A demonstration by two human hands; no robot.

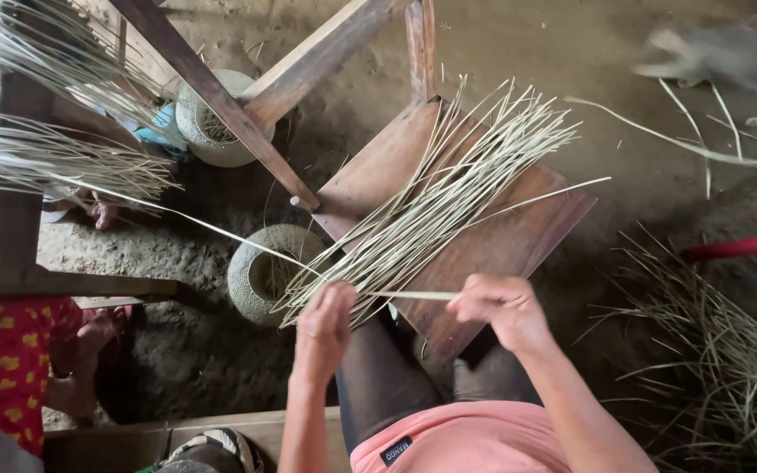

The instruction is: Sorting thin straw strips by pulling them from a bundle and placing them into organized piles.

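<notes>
1. The left hand (324, 326) is pinched shut on a single pale strip (413, 296), fingers bunched at the near end of the bundle, apparently to hold one piece apart from its neighbours.
2. The right hand (505, 308) grips the same strip a little way along, thumb and fingers closed over it, so the piece runs taut and level between the two hands.
3. Just beyond both hands lies the bundle of split strips (449, 201), fanned out on a wooden board (519, 236). The ends nearest the hands are gathered together and the far ends spread; laid this way, one strip can be drawn off without disturbing the rest.
4. The board slopes away from the hands and rests against a wooden frame (221, 96), which keeps the strips raised and within reach above the person's knees.
5. To the left of the left hand, on the earth floor, sits a small woven basket (265, 271); another, paler one (212, 123) stands further off behind the frame.
6. Far left of the hands another person in a red patterned garment (10, 359) sits beneath long hanging strips (54, 158).
7. To the right of the right hand a loose heap of fibre trimmings (729, 368) lies on the ground.
</notes>
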